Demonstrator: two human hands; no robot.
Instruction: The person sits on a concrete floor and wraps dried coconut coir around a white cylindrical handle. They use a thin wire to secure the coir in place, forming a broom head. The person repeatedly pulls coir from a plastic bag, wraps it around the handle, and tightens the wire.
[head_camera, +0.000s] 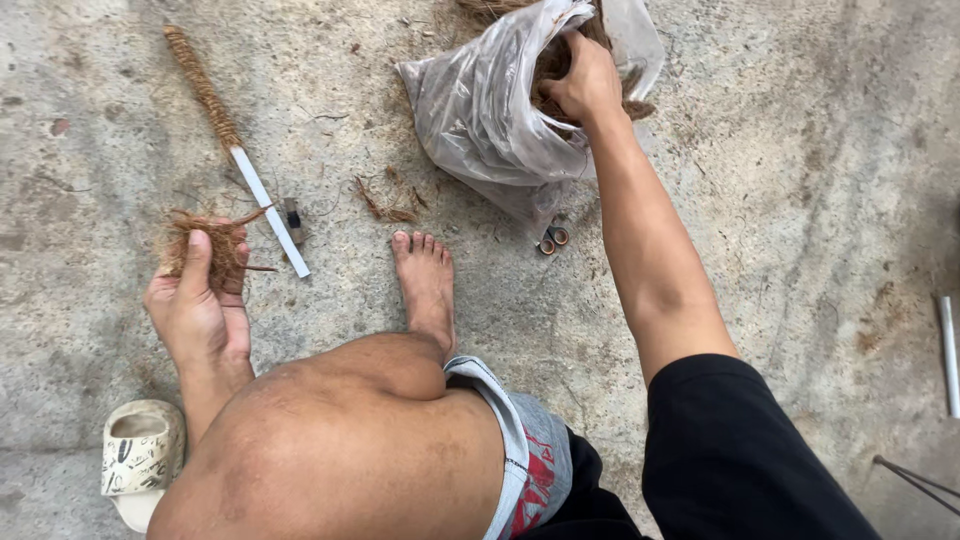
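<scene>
My left hand (195, 310) holds a tuft of brown fibre (205, 240) pinched under the thumb at near left, while my right hand (585, 85) reaches into the clear plastic bag (480, 110) at far right, its grip seemingly closing on more fibre, though the fingers are hidden inside. I judge I am gathering fibre; next calls for drawing a clump free. The fibre-wrapped pipe (235, 150) lies on the concrete floor (780, 180) at far left.

The ground here is bare grey concrete (780, 180), rough, stained and mottled, with bits of brown fibre litter (392, 200) scattered over it. A pale sandal (140, 455) lies at the lower left, and a white pipe (948, 352) rests by the right edge. The daylight is soft and even, throwing no hard shadows.
</scene>
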